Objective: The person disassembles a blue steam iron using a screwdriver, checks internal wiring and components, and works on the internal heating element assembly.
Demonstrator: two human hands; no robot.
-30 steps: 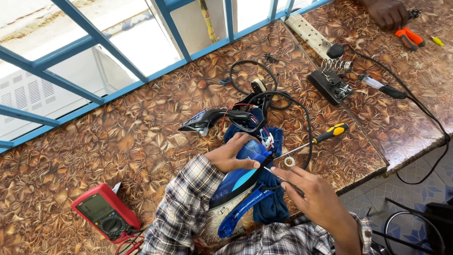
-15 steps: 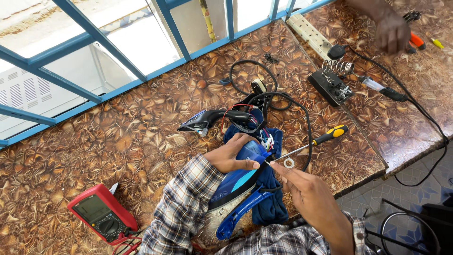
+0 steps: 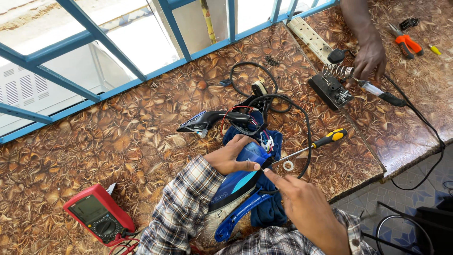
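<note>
The left hand [image 3: 231, 158] lies cupped over the top of a blue clothes iron [image 3: 238, 182], its thumb and fingers pressed around the body so the iron stays steady against the patterned worktop [image 3: 118, 141]. The right hand [image 3: 302, 205] comes in from the other side with its forefinger and thumb drawn together at the iron's edge, right where the left thumb ends; whether anything small sits between those fingertips is too fine to tell. Just beyond the grip, bare red and white wires [image 3: 265, 139] show at the open back of the iron, and a detached blue handle piece [image 3: 210, 120] rests further out with a black cord [image 3: 283, 101] looping past it. A yellow-handled screwdriver [image 3: 314, 145] and a small white ring [image 3: 288, 165] lie just outside the right fingertips. By the look of it, the iron is mid-disassembly, and the work at the seam calls for a fine, steady pinch while the left hand holds firm. Another person's hand [image 3: 370, 59] rests near a soldering stand [image 3: 330, 87], well apart, and a red multimeter [image 3: 99, 215] sits on the near left.
</note>
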